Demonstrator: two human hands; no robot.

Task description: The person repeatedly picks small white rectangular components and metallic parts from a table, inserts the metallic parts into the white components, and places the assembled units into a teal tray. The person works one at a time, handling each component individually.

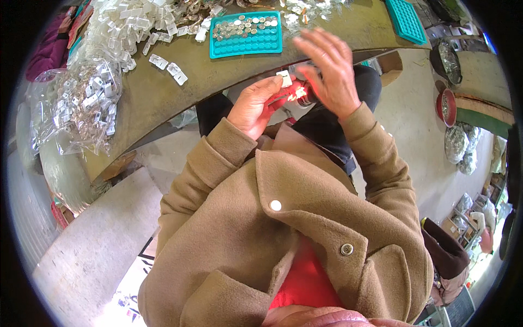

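Note:
My left hand (255,104), held over my lap near the table's front edge, pinches a small white plastic piece (284,78) between thumb and fingers. A reddish, brightly lit patch shows just under the piece; what it is I cannot make out. To its right my right hand (330,68) is raised with fingers stretched and slightly blurred, apparently holding nothing. Beyond both hands, a teal tray (245,50) lies on the table (163,92) with several round silver discs in its upper rows. Two white plastic pieces (168,69) lie to the left of the tray.
A large heap of translucent white plastic pieces (117,30) covers the table's far left. Nearer stands a clear bag (81,103) of white and metal parts. Another teal tray (406,20) is at the right end. A red bowl (447,107) and filled bags (462,144) sit farther right.

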